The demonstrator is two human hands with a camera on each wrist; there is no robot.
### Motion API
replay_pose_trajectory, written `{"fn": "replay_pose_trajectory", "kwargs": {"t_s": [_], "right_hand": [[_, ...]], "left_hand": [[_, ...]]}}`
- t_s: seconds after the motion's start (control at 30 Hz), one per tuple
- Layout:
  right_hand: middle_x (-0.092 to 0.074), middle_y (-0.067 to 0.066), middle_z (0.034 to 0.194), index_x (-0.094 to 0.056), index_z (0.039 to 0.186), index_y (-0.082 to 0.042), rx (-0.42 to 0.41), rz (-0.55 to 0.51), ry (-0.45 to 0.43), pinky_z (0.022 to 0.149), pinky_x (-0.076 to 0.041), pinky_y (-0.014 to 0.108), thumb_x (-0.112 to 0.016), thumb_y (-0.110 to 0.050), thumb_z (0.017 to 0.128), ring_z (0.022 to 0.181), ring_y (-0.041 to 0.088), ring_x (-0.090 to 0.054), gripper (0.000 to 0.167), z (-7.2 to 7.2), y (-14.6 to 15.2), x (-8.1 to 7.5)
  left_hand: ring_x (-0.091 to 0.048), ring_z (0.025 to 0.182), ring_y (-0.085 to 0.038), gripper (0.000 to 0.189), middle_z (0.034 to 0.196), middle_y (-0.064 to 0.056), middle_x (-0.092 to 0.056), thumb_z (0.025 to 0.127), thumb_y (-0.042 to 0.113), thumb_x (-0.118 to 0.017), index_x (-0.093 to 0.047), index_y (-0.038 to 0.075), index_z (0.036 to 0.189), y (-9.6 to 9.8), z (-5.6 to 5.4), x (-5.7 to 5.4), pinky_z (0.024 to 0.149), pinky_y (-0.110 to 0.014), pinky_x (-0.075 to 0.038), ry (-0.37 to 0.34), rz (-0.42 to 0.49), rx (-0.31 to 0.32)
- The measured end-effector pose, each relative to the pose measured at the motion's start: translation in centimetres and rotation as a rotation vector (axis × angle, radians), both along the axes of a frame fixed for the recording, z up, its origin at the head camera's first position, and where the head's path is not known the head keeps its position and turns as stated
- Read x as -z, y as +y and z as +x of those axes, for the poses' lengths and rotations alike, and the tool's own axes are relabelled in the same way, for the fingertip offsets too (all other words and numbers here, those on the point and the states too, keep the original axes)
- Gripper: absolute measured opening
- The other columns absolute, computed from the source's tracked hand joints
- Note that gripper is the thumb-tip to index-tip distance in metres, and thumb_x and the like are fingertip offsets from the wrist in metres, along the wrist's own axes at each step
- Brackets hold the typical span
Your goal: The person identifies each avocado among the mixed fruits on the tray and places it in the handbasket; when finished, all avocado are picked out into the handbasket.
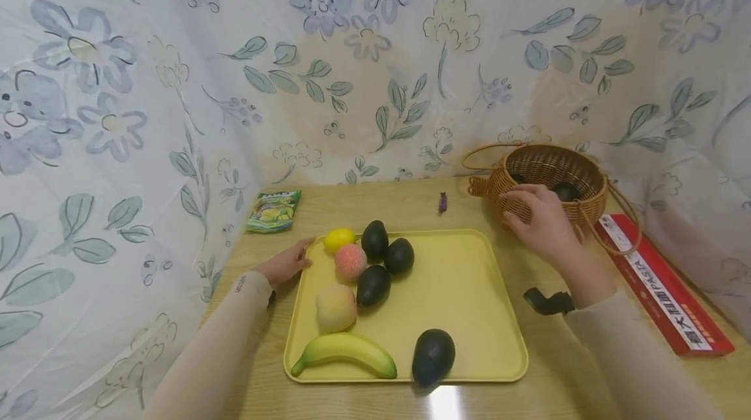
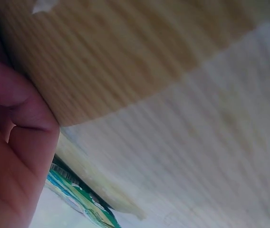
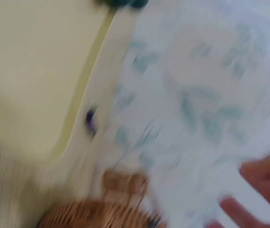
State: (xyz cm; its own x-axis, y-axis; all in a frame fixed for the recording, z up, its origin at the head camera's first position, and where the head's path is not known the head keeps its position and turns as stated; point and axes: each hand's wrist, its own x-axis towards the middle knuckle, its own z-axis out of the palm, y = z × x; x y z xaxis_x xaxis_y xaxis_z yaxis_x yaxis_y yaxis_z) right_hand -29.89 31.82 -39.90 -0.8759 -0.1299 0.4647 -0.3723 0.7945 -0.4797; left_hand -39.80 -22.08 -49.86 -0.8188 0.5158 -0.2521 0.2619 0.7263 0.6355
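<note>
At the tray's far left corner, the left hand point(image 1: 286, 262) grips the rim of the yellow tray point(image 1: 469, 289); its bent fingers point(image 2: 28, 111) fill the left of the left wrist view. The right hand point(image 1: 542, 218) is over the near side of the wicker basket point(image 1: 595, 192), fingers slightly bent and apart, holding nothing. Inside the basket lies a dark avocado point(image 1: 564, 192), with another partly hidden. The tray bears several avocados point(image 1: 433, 356), a lemon point(image 1: 339, 240), a round pink-red fruit point(image 1: 351, 261), a peach point(image 1: 336, 308) and a banana point(image 1: 346, 351).
A green snack packet point(image 1: 274, 212) lies at the back left. A purple wrapped candy point(image 1: 442, 203) lies behind the tray. The red pasta box point(image 1: 669, 289) runs along the right side. Floral cloth point(image 1: 375, 94) hangs behind the table; the basket's handles stick out sideways.
</note>
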Motion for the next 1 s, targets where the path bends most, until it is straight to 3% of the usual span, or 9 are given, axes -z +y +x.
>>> {"fn": "replay_pose_trajectory", "kwargs": {"t_s": [0.13, 0.27, 0.37, 0.47, 0.67, 0.87, 1.0], "right_hand": [[-0.065, 0.009, 0.129, -0.073, 0.124, -0.012, -0.376, 0.007, -0.038, 0.097, -0.052, 0.048, -0.077, 0.001, 0.093, 0.118, 0.031, -0.061, 0.033, 2.8, -3.1, 0.3], [-0.067, 0.003, 0.128, -0.074, 0.124, -0.022, -0.827, 0.001, -0.141, 0.102, -0.05, 0.037, -0.08, -0.008, 0.094, 0.12, 0.022, -0.062, 0.034, 5.6, -6.3, 1.6], [-0.065, 0.003, 0.129, -0.075, 0.121, -0.023, -1.007, 0.024, -0.24, 0.101, -0.05, 0.036, -0.082, -0.017, 0.094, 0.12, 0.019, -0.061, 0.029, 7.2, -8.5, 2.9], [-0.064, 0.0, 0.128, -0.078, 0.116, -0.024, -1.024, 0.091, -0.29, 0.099, -0.051, 0.034, -0.085, -0.019, 0.09, 0.119, 0.015, -0.06, 0.028, 8.2, -9.9, 4.3], [-0.06, 0.0, 0.131, -0.076, 0.117, -0.025, -0.926, 0.191, -0.27, 0.099, -0.051, 0.033, -0.09, -0.014, 0.083, 0.12, 0.015, -0.058, 0.038, 8.6, -11.1, 6.5], [-0.057, -0.001, 0.131, -0.073, 0.123, -0.027, -0.884, 0.242, -0.291, 0.098, -0.051, 0.032, -0.09, -0.016, 0.084, 0.118, 0.013, -0.056, 0.045, 8.9, -12.0, 7.8], [-0.057, -0.005, 0.127, -0.073, 0.124, -0.031, -0.883, 0.292, -0.251, 0.094, -0.05, 0.028, -0.089, -0.015, 0.083, 0.113, 0.009, -0.055, 0.047, 9.0, -12.6, 8.4]], "left_hand": [[-0.046, 0.084, -0.021, 0.063, 0.1, -0.011, -0.047, 0.112, 0.015, -0.051, -0.019, -0.005, 0.162, 0.1, -0.2, -0.2, 0.085, -0.039, -0.04, -0.004, 0.007, 0.015], [-0.046, 0.086, -0.021, 0.063, 0.1, -0.011, -0.048, 0.111, 0.014, -0.052, -0.019, -0.006, 0.161, 0.0, -0.3, -0.4, 0.084, -0.037, -0.039, -0.013, 0.014, 0.02], [-0.046, 0.085, -0.022, 0.064, 0.1, -0.011, -0.048, 0.111, 0.014, -0.053, -0.018, -0.006, 0.162, -0.1, -0.3, -0.6, 0.082, -0.037, -0.039, -0.04, 0.018, 0.011], [-0.046, 0.084, -0.022, 0.065, 0.1, -0.011, -0.048, 0.111, 0.015, -0.052, -0.017, -0.004, 0.162, -0.1, -0.3, -0.4, 0.082, -0.038, -0.039, -0.06, 0.02, 0.003], [-0.044, 0.083, -0.021, 0.064, 0.097, -0.01, -0.045, 0.111, 0.013, -0.052, -0.018, -0.004, 0.162, -0.3, -0.5, 0.3, 0.081, -0.037, -0.038, -0.055, 0.032, 0.002], [-0.044, 0.081, -0.022, 0.064, 0.096, -0.01, -0.045, 0.111, 0.014, -0.052, -0.018, -0.004, 0.163, -0.2, -0.3, 0.2, 0.078, -0.037, -0.038, -0.052, 0.025, -0.007], [-0.044, 0.082, -0.022, 0.064, 0.097, -0.011, -0.045, 0.111, 0.015, -0.053, -0.019, -0.003, 0.163, -0.2, -0.2, 0.0, 0.079, -0.036, -0.038, -0.04, 0.019, -0.012]]}}
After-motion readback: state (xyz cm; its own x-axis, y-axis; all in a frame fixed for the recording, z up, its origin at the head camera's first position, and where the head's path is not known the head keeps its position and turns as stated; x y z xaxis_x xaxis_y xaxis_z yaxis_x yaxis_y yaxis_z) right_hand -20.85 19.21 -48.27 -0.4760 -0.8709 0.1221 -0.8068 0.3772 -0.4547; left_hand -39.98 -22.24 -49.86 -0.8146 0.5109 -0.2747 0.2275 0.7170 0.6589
